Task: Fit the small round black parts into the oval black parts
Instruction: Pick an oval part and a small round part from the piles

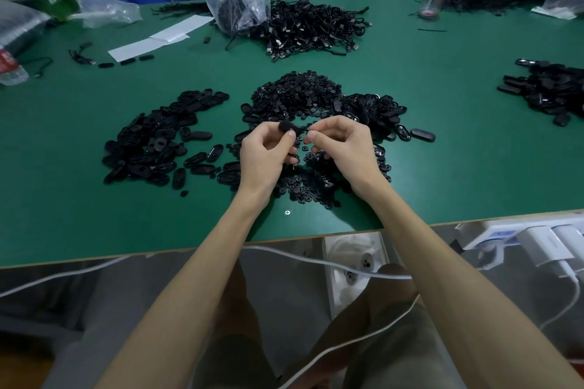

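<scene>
- Your forearms come in from 6 o'clock; the left hand has its grip pinched on one oval black part.
- Your right hand grip, at 3 o'clock of it, pinches what seems a small round black part, not yet visibly seated.
- Outward, the round-part heap lies at 12 o'clock, with oval piles at 9 o'clock and 2 o'clock on the bench. Much looks left to do, though you cannot tell which ovals are fitted.

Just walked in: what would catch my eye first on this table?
Heaps of small black parts cover the middle of the green table, with oval parts heaped to the left. Above them the left hand and right hand pinch one black part between them. Behind lies a tangle of black cables.
</scene>
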The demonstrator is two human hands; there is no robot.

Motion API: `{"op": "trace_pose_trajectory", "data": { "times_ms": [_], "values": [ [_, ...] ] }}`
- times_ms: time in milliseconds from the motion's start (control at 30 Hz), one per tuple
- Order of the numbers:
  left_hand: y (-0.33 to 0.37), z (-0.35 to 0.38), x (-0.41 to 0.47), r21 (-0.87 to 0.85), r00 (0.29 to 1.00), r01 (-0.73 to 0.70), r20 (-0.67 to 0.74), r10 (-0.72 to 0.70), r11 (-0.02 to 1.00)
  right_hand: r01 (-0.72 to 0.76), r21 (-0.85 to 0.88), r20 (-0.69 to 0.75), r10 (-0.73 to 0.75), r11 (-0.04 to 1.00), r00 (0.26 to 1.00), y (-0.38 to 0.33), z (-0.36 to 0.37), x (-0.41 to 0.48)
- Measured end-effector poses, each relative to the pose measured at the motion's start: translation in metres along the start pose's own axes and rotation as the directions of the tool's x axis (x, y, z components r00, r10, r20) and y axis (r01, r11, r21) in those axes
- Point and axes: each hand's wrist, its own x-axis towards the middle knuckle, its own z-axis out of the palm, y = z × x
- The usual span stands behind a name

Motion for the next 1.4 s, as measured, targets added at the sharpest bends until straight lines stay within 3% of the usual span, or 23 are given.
{"op": "trace_pose_trajectory", "data": {
  "times_ms": [533,1133,1400],
  "values": [
    [0.0003,0.0034,-0.001,0.056,0.989,-0.064,0.134,0.056,0.996,0.039,-0.114,-0.009,-0.04,0.993,0.999,0.0002,-0.0007,0.0001],
    [-0.0036,0.0008,0.001,-0.047,0.996,0.0,0.093,0.004,0.999,0.025,-0.063,-0.013,-0.026,0.998,1.0,0.0005,0.0003,-0.0002],
    [-0.0023,-0.0006,-0.0003,-0.035,0.988,-0.021,0.153,0.026,0.999,0.038,-0.075,-0.038,-0.041,0.996,0.998,0.0002,-0.001,0.0001]
  ]
}}
